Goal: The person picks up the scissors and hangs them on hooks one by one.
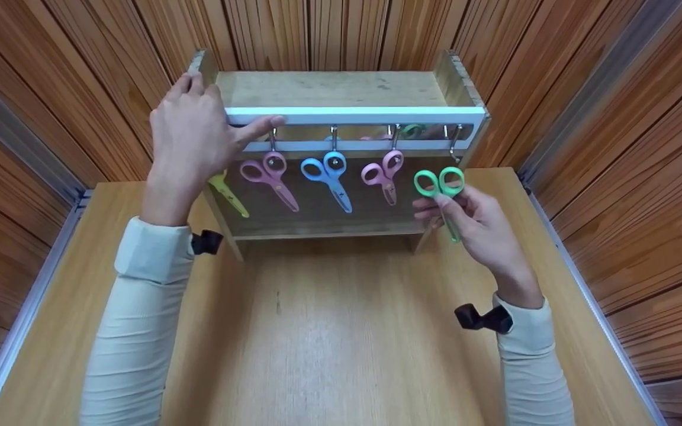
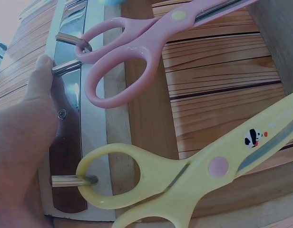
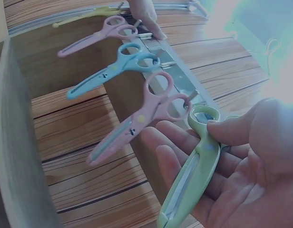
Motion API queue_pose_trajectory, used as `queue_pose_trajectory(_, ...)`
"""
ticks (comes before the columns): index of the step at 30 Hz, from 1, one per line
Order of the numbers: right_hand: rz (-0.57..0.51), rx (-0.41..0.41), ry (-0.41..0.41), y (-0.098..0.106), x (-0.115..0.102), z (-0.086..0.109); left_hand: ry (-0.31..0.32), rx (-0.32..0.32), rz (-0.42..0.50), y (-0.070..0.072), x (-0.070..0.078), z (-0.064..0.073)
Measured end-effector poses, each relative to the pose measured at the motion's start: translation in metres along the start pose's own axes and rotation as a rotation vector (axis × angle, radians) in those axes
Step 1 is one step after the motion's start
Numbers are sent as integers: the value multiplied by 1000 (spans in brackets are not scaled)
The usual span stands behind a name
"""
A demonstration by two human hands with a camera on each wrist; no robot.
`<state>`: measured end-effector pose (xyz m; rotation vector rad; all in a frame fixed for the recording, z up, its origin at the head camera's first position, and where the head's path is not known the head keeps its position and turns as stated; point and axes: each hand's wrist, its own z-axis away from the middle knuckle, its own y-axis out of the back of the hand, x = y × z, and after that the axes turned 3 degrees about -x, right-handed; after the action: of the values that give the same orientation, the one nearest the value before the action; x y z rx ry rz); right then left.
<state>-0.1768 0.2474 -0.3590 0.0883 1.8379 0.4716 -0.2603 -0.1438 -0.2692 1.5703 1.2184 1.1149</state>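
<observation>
My left hand (image 1: pixel 190 133) grips the upper left corner of a wooden rack (image 1: pixel 329 89), its thumb stretched along the white-edged hook rail (image 1: pixel 364 113). In my right hand (image 1: pixel 486 228), green scissors (image 1: pixel 451 174) are pinched between thumb and fingers, handles up and blades down. They are just below the bare rightmost hook (image 1: pixel 454 145), apart from it. Along the rail hang yellow scissors (image 2: pixel 196 175), pink scissors (image 1: pixel 282 190), blue scissors (image 1: pixel 338 190) and a second pair of pink scissors (image 1: pixel 389 186), each by one handle loop. My left hand hides the yellow handles in the head view.
The rack stands on a wooden table (image 1: pixel 317 343), near the wood-panelled back wall (image 1: pixel 341 35). Its right side board (image 1: pixel 459 80) rises beside the rail. Panelled walls with metal edge strips (image 1: pixel 589 278) flank the table.
</observation>
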Motion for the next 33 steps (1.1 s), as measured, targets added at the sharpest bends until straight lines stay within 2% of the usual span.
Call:
queue_pose_trajectory(5,25,3,-13,6,-2,-7,-4,13,10,-1,1,0)
queue_pose_trajectory(23,-46,-27,-92,13,13,-27,14,-7,12,-1,0,2)
queue_pose_trajectory(28,-78,0,-115,13,18,-28,16,-12,6,-1,0,2)
queue_pose_trajectory(33,-75,28,-95,13,21,-29,5,-14,-32,1,1,0)
